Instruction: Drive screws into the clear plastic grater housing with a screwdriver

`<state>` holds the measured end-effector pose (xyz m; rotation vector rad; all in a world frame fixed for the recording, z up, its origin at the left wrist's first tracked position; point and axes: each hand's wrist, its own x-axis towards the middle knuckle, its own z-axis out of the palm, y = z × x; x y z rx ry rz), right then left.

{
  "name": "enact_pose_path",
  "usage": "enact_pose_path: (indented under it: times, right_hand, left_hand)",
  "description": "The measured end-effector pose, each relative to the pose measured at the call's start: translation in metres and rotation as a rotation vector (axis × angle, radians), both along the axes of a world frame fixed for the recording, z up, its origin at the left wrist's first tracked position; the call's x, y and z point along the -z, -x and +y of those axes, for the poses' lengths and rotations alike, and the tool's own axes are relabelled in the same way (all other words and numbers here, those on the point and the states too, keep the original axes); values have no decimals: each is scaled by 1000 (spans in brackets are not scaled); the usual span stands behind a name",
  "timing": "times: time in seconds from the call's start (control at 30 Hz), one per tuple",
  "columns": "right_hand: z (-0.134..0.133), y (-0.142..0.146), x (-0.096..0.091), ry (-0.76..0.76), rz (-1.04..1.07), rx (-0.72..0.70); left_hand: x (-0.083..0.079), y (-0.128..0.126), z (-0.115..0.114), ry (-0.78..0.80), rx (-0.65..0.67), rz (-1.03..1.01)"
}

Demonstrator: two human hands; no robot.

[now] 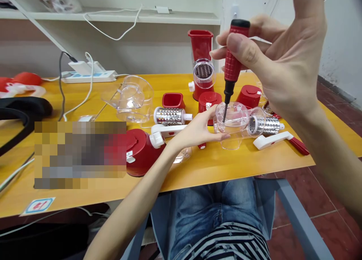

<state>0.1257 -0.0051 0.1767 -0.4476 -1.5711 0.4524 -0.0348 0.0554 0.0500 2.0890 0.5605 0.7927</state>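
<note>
My right hand (283, 60) grips a screwdriver (233, 56) by its red handle, with the black end cap uppermost. The shaft points down, and its tip meets or overlaps a clear plastic housing (233, 120); whether it sits on a screw I cannot tell. Around the left side of that housing, my left hand (200, 128) is closed, thumb in front. Metal grater drums (169, 116) lie to the left and right of the housing. A white crank handle (273, 139) with a red grip rests to the right, and a red base (143, 150) stands left of my left forearm.
Behind stands an assembled red drum grater (201, 63). Another clear housing (131, 97) and a small red hopper (173, 100) are farther left. A power strip (90, 76) with cables lies at the back left. The orange table's (158, 179) front edge is close to my lap.
</note>
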Motion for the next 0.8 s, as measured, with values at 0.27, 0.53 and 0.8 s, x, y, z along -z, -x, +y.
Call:
enact_pose_path:
  times: [0.27, 0.53, 0.8]
  right_hand:
    - [1, -10, 5, 119, -101, 15]
    - [3, -6, 6, -43, -79, 63]
    - [-2, -7, 12, 99, -90, -31]
  left_hand:
    - [2, 0, 1, -54, 6, 0]
    - [-1, 0, -2, -52, -11, 14]
    - [0, 0, -3, -97, -33, 45]
